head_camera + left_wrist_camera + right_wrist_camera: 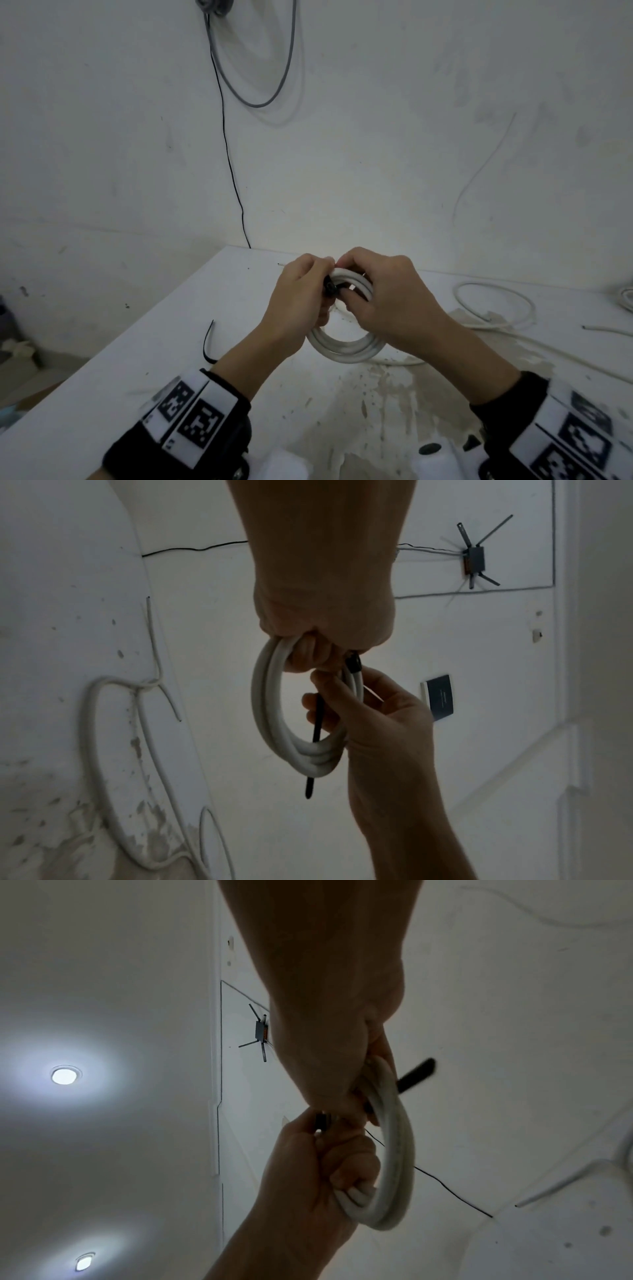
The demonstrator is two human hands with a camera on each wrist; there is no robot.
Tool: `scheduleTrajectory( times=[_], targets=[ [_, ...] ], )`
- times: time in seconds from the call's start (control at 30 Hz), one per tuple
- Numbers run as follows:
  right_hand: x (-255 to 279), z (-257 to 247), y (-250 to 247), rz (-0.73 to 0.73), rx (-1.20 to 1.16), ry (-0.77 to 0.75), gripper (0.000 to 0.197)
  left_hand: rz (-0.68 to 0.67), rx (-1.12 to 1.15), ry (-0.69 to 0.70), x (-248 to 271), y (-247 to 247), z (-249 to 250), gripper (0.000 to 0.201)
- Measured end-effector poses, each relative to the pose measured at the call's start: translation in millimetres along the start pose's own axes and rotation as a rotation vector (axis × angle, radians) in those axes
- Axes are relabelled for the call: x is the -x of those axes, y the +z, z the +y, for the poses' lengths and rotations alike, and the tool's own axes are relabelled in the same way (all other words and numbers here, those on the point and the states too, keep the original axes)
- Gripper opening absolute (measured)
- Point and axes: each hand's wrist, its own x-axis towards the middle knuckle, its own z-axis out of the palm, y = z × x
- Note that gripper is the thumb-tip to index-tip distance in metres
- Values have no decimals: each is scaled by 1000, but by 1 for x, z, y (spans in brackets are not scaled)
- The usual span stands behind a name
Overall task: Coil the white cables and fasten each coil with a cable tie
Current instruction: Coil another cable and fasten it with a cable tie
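Note:
A coil of white cable [346,349] hangs upright above the white table [164,346], held by both hands. My left hand [298,301] grips the coil's left side with curled fingers, and its fingertips are at the head of a black cable tie [330,287] wrapped over the top of the coil. My right hand [387,294] curls round the coil's right side and holds the tie's strap. In the left wrist view the strap [316,723] runs down through the coil [267,696]. In the right wrist view the tie's tail [416,1074] sticks out past the coil [397,1150].
A loose white cable [496,305] lies in a loop on the table to the right, and another white cable [627,298] shows at the far right edge. A spare black cable tie [207,342] lies near the table's left edge. A grey cable [253,99] hangs on the wall behind.

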Motion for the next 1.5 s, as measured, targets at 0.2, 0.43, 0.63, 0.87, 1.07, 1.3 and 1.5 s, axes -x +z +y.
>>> scheduleTrajectory(
  times=[0.2,0.43,0.63,0.87,1.07,1.3,1.5],
  targets=[
    [4,-10,-13,-123,-266,137,25,-13,-121,252,9,-1,-2,13],
    [5,-13,-16,-10,-415,277,16,-106,-315,412,7,-1,-4,17],
    [2,-8,-27,-59,-471,323,21,-321,-326,279,6,-5,0,28],
    [3,1,-29,-82,-428,365,22,-458,-396,55,-1,-12,12,31],
    [5,5,-34,-215,-390,503,43,-416,-318,-19,-1,-14,8,23],
    [6,5,-32,-231,-368,605,65,-260,-460,189,2,-5,-1,14],
    [10,-9,-32,-118,-247,440,123,-99,-155,194,1,-2,1,10]
  ],
)
